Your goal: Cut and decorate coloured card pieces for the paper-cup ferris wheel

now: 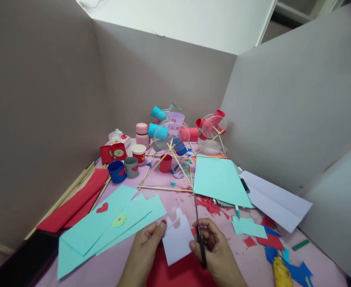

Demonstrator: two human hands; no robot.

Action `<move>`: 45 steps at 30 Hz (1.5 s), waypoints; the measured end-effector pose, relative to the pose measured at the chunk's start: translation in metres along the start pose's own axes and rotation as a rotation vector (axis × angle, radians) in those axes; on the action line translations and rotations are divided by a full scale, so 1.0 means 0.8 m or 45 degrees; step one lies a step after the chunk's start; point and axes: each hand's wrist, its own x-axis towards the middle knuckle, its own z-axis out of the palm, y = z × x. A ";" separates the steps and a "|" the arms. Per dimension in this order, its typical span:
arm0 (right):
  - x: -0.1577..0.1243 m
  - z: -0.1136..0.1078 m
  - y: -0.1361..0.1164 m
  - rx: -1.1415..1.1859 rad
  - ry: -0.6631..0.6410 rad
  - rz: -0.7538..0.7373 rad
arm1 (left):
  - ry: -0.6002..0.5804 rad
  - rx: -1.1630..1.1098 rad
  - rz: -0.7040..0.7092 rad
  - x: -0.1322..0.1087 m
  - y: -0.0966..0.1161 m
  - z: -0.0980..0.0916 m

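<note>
My left hand [145, 247] pinches the left edge of a small pale lavender paper [176, 242], which has a cut-out notch and a curled strip at its top. In my right hand [215, 249] is a pair of black-handled scissors [201, 245], its blades pointing away from me beside the paper's right edge. My right thumb is close to that edge; whether it touches cannot be made out. Under the hands lies a red sheet [175, 275]. To the left, turquoise sheets [82, 235] carry a red paper heart [102, 207] and a green paper flower [119, 220].
Beyond the hands stands a stick-frame wheel model [171, 148] with coloured paper cups; a red one [213, 125] stands behind. Paper cups [117, 172] and a pink flask [142, 135] are left. Turquoise sheet [220, 179], scraps and a yellow glue bottle [281, 273] lie right. Grey panels surround the table.
</note>
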 end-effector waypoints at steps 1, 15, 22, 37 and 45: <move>0.000 -0.001 0.000 -0.006 -0.004 0.003 | -0.027 -0.028 -0.020 -0.001 0.000 0.000; -0.001 0.002 -0.006 0.085 0.000 0.001 | -0.206 0.077 -0.186 -0.004 -0.023 0.014; 0.006 -0.004 -0.010 0.060 0.063 -0.029 | -0.100 0.241 -0.230 -0.004 -0.024 0.013; -0.016 0.017 0.029 -0.227 -0.397 -0.117 | 0.147 -0.145 -0.070 -0.010 -0.006 0.013; -0.019 0.028 0.030 -0.339 -0.363 -0.181 | 0.226 -0.129 -0.121 -0.020 -0.007 0.014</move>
